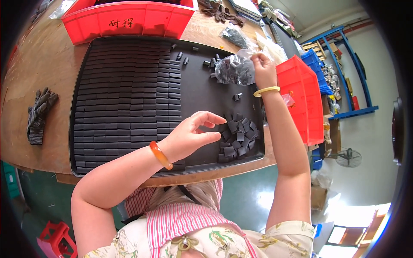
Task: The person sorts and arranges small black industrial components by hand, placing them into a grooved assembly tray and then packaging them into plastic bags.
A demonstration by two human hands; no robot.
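My right hand (263,69) pinches the gathered top of a clear plastic bag (234,69) with small dark cylindrical parts inside. The bag lies tilted at the far right of a large black tray (198,101), beside a few loose cylinders (208,63). My left hand (193,133) hovers over the tray's middle, fingers apart and nothing in them. Just right of it is a loose pile of short black sleeves (239,136). Tight rows of similar black pieces (127,103) cover the tray's left part.
A red bin (129,21) stands behind the tray, another red bin (299,99) at its right. A grey-black glove (39,115) lies on the wooden table (26,81) at left. More gloves (221,13) and a bag of dark parts (236,35) sit at the back.
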